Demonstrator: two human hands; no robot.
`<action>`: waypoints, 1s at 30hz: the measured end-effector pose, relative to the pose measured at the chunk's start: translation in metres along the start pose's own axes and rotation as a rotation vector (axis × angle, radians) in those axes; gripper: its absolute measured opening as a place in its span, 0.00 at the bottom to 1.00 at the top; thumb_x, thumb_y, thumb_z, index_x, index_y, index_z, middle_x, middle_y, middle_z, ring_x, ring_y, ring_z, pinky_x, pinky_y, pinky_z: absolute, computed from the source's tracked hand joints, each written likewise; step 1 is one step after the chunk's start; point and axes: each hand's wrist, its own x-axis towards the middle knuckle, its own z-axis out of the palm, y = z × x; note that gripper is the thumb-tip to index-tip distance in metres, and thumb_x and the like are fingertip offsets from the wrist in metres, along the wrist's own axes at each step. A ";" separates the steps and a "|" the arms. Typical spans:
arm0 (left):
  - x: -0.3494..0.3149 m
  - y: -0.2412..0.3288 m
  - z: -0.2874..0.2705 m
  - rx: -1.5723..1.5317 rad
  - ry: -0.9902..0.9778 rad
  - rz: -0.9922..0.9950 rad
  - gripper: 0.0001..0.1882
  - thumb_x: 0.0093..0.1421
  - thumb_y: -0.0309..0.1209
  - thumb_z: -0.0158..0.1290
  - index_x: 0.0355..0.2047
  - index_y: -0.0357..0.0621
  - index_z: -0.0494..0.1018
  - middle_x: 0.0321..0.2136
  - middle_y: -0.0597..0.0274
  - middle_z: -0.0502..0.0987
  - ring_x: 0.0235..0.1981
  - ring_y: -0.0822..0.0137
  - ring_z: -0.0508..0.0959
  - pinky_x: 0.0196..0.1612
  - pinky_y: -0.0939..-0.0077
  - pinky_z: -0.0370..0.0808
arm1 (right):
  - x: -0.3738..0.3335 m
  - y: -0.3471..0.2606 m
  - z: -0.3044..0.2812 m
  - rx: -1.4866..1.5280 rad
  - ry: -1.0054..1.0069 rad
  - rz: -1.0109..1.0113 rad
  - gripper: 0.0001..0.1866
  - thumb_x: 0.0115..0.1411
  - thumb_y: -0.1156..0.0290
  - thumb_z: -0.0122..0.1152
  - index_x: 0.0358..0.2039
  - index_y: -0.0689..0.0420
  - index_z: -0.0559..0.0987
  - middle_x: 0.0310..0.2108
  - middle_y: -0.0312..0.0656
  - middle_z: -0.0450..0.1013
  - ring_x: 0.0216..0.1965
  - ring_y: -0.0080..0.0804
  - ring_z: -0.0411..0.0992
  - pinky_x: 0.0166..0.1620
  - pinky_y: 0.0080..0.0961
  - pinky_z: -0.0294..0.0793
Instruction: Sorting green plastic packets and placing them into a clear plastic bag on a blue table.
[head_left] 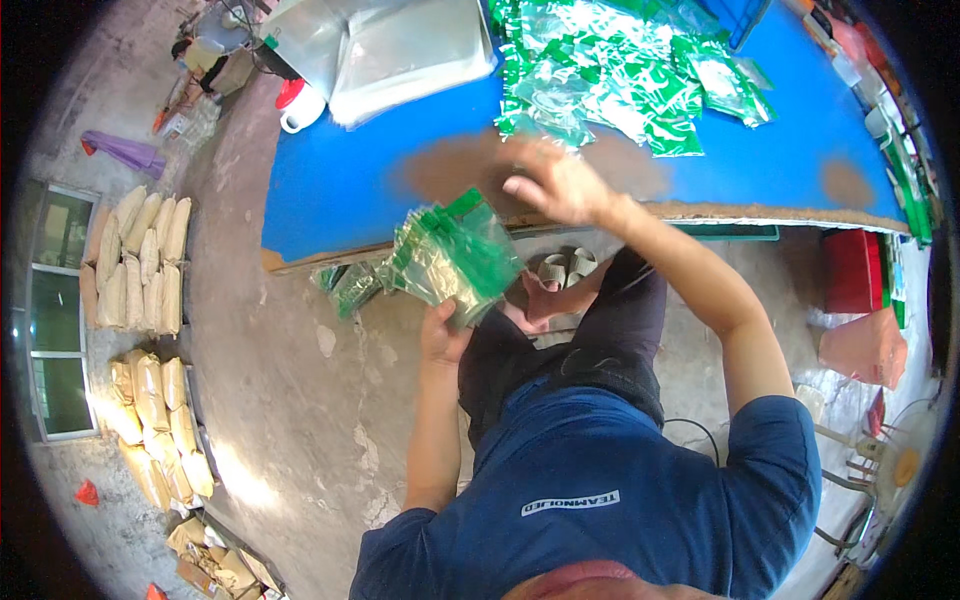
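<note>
My left hand (pixel 445 335) grips a bundle of clear and green plastic bags (pixel 452 258) by its lower end, in front of the table's near edge. My right hand (pixel 568 188) is over the worn brown patch near that edge, beyond the bundle. Its thumb stands apart from the fingers, which are blurred by motion but look stretched out; I see nothing held in them. Just beyond it, a loose heap of green and clear plastic bags (pixel 610 85) covers part of the blue table (pixel 335 185).
Clear plastic sheets (pixel 415 65) lie stacked at the table's far left, beside a white mug with a red top (pixel 299 106). More green packaging (pixel 355 288) is low by the table's front edge. Filled tan sacks (pixel 140 260) line the left side. A red bin (pixel 852 270) stands at right.
</note>
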 end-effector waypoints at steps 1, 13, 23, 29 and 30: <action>0.001 -0.002 0.005 -0.037 0.009 0.011 0.34 0.50 0.29 0.63 0.59 0.38 0.67 0.57 0.55 0.73 0.59 0.53 0.71 0.65 0.55 0.65 | -0.008 0.015 -0.008 -0.289 -0.009 0.050 0.30 0.65 0.47 0.52 0.55 0.61 0.71 0.56 0.55 0.68 0.59 0.57 0.64 0.63 0.51 0.59; -0.005 -0.046 0.030 -0.208 -0.184 -0.034 0.35 0.53 0.30 0.64 0.61 0.41 0.65 0.59 0.55 0.71 0.61 0.53 0.69 0.67 0.51 0.62 | -0.054 -0.036 0.019 -0.274 -0.106 0.047 0.20 0.69 0.60 0.47 0.55 0.56 0.73 0.60 0.54 0.64 0.64 0.57 0.58 0.66 0.50 0.57; -0.010 -0.024 0.028 -0.143 -0.021 0.043 0.40 0.52 0.29 0.62 0.64 0.39 0.58 0.60 0.51 0.68 0.62 0.43 0.66 0.68 0.39 0.57 | -0.036 -0.035 0.029 -0.260 -0.048 0.226 0.20 0.66 0.66 0.53 0.57 0.59 0.71 0.55 0.50 0.69 0.57 0.49 0.66 0.59 0.43 0.66; -0.007 0.012 0.010 0.131 0.004 0.070 0.39 0.48 0.27 0.63 0.61 0.39 0.62 0.53 0.57 0.73 0.55 0.54 0.74 0.60 0.56 0.71 | -0.012 -0.011 0.038 -0.381 -0.252 0.002 0.30 0.56 0.73 0.56 0.62 0.52 0.69 0.65 0.42 0.62 0.68 0.51 0.55 0.66 0.57 0.55; -0.006 0.017 0.016 0.159 -0.007 0.064 0.37 0.48 0.26 0.62 0.59 0.38 0.63 0.52 0.56 0.73 0.54 0.56 0.74 0.58 0.58 0.73 | -0.004 -0.009 0.038 -0.386 -0.242 0.005 0.30 0.56 0.73 0.56 0.62 0.52 0.69 0.65 0.42 0.62 0.68 0.51 0.55 0.66 0.57 0.55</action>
